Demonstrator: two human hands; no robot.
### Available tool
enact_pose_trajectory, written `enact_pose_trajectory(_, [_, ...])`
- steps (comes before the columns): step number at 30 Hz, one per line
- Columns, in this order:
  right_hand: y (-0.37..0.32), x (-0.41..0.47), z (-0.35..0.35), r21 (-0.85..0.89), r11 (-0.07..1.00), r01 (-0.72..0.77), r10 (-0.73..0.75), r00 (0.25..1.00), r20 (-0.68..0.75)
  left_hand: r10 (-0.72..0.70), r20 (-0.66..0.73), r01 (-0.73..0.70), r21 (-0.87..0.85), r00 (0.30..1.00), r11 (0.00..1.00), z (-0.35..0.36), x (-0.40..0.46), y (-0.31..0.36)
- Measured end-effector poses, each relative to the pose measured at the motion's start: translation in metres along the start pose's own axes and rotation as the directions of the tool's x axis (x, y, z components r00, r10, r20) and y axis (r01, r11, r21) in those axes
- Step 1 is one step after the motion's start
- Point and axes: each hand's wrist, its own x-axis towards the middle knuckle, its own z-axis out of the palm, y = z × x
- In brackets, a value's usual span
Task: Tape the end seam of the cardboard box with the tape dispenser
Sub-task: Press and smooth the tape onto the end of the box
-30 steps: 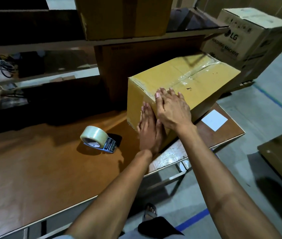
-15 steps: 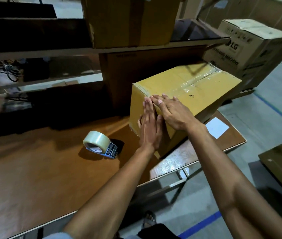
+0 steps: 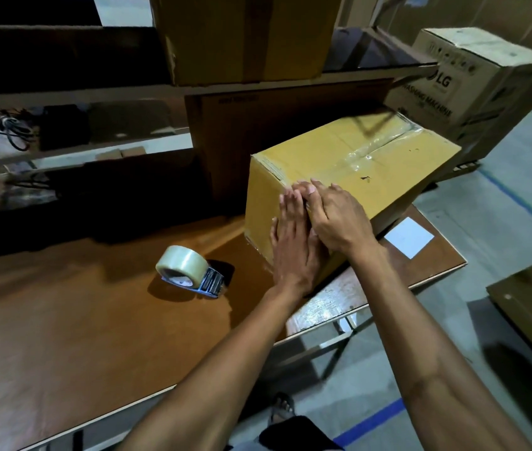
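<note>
Both hands slid up: left hand (image 3: 292, 245) and right hand (image 3: 336, 216), grip flat open, press the cardboard box (image 3: 349, 177).

Grey concrete floor (image 3: 502, 219) with blue lines (image 3: 518, 200); brown table (image 3: 63, 320) under dim light; shelving (image 3: 79, 92) behind; printed carton (image 3: 473, 89) at right.

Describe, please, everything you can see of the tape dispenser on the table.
The tape dispenser lies on its side on the brown table, left of the cardboard box and apart from it. It carries a thick roll of clear tape; a dark metal cutter end points right, toward the box. Neither hand touches it.
</note>
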Motion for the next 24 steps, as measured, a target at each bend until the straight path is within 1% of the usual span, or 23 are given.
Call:
enact_pose_trajectory(3, [-0.010, -0.001, -0.005, -0.049, 0.994, -0.096, 0.095, 0.995, -0.025, -0.034, 0.056, 0.032, 0.022, 0.998, 0.999, 0.007, -0.003, -0.008])
enact_pose_trajectory(5, [-0.014, 0.001, -0.005, -0.079, 0.985, -0.154, 0.151, 0.988, -0.035, -0.012, 0.073, 0.010, 0.032, 0.997, 0.999, 0.004, -0.003, -0.016])
enact_pose_trajectory(7, [-0.011, 0.004, 0.000, -0.082, 0.978, -0.190, 0.187, 0.982, -0.034, 0.009, 0.088, -0.015, 0.072, 0.996, 0.997, 0.002, -0.005, -0.023])
enact_pose_trajectory(9, [-0.005, 0.006, 0.005, -0.066, 0.976, -0.209, 0.207, 0.978, -0.040, -0.017, 0.116, 0.006, 0.096, 0.993, 0.995, 0.001, -0.011, -0.029])
enact_pose_trajectory(12, [-0.002, 0.007, 0.008, -0.058, 0.977, -0.205, 0.202, 0.978, -0.055, -0.075, 0.155, 0.059, 0.105, 0.985, 0.993, 0.002, -0.021, -0.037])
enact_pose_trajectory(15, [-0.003, 0.005, 0.006, -0.045, 0.985, -0.168, 0.165, 0.984, -0.059, -0.066, 0.157, 0.047, 0.120, 0.985, 0.992, -0.004, -0.022, -0.040])
enact_pose_trajectory(18, [0.002, 0.003, 0.001, 0.010, 0.997, -0.070, 0.071, 0.997, -0.021, -0.046, 0.091, 0.037, 0.095, 0.995, 0.995, -0.013, -0.012, -0.029])
enact_pose_trajectory(20, [0.005, 0.001, 0.000, -0.014, 1.000, 0.001, -0.001, 0.999, 0.041, -0.033, 0.053, 0.030, 0.052, 0.998, 0.998, -0.017, 0.000, -0.019])
enact_pose_trajectory(22, [0.005, 0.002, 0.001, -0.045, 0.999, 0.002, 0.001, 0.998, 0.065, -0.027, 0.059, 0.024, 0.047, 0.998, 0.999, -0.018, 0.008, -0.016])
enact_pose_trajectory(24, [0.003, 0.004, 0.004, -0.058, 0.997, -0.046, 0.048, 0.998, 0.029, -0.031, 0.076, 0.026, 0.061, 0.997, 0.998, -0.017, 0.006, -0.021])
